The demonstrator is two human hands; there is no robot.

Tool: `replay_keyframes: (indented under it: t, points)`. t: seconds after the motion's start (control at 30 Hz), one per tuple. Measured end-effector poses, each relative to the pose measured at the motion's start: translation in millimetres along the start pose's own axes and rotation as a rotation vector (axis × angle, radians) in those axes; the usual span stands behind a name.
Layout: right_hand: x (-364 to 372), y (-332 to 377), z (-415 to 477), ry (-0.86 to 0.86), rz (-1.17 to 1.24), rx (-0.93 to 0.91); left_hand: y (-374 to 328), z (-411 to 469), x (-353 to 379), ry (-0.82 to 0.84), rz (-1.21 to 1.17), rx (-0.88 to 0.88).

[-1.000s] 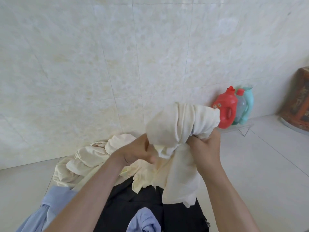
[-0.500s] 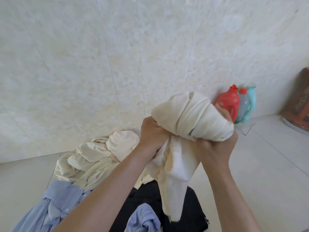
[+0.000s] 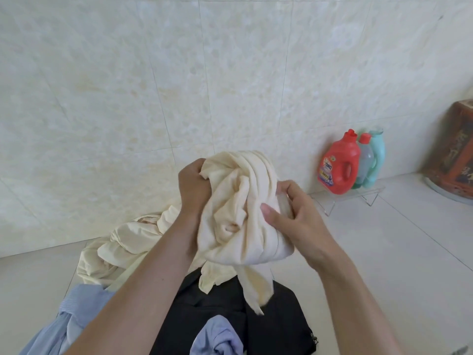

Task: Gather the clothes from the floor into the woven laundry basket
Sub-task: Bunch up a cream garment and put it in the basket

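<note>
We hold a bunched cream garment (image 3: 238,213) at frame centre: our left hand (image 3: 193,187) fingers clench its 10 o'clock edge, our right hand (image 3: 294,216) fingers grip its 3 o'clock side. More clothes (image 3: 122,252) lie on the floor (image 3: 384,252) at 7 o'clock.

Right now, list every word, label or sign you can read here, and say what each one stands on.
"OMO": on the label of the red detergent bottle by the wall.
Smaller print under it on that label: too small to read.
Markings on the dark red-brown object at the right edge: too blurred to read.
Nothing else carries text.
</note>
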State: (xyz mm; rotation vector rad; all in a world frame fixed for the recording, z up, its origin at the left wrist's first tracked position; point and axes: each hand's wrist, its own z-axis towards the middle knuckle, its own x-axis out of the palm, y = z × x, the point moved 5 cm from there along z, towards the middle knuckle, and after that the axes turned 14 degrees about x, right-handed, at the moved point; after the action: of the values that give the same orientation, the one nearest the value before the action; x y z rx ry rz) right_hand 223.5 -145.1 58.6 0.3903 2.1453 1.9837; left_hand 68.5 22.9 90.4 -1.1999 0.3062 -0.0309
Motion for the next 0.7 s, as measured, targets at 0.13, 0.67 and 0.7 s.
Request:
replay_keyframes:
  t: [0.13, 0.67, 0.7]
  points:
    - [14, -9, 8, -0.014, 0.096, 0.037, -38, -19, 14, 0.249, 0.028, 0.014]
    - [-4, 13, -5, -0.044, 0.511, -0.052, -14, -54, 24, 0.45, -0.459, -0.113]
    - [-7, 13, -6, -0.067, 0.509, -0.058, -7, -52, 26, 0.451, -0.478, -0.11]
